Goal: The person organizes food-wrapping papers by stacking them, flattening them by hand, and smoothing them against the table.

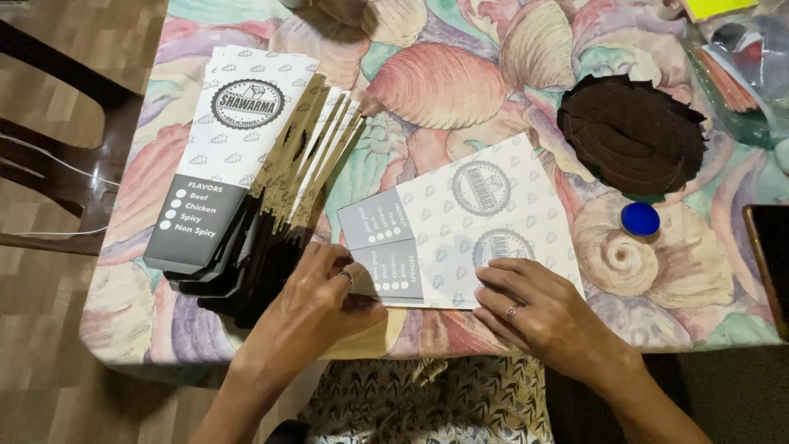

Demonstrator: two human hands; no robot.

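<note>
Flat paper sleeves, two side by side, lie at the table's six o'clock edge under both hands: left hand and right hand press open-palmed, gripping nothing. Folded sleeves already stack at nine o'clock; these two look unfinished.

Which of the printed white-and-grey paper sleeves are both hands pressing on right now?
The flat sleeve lying crosswise mid-table, under the left hand and right hand; the fanned stack at left lies untouched.
</note>
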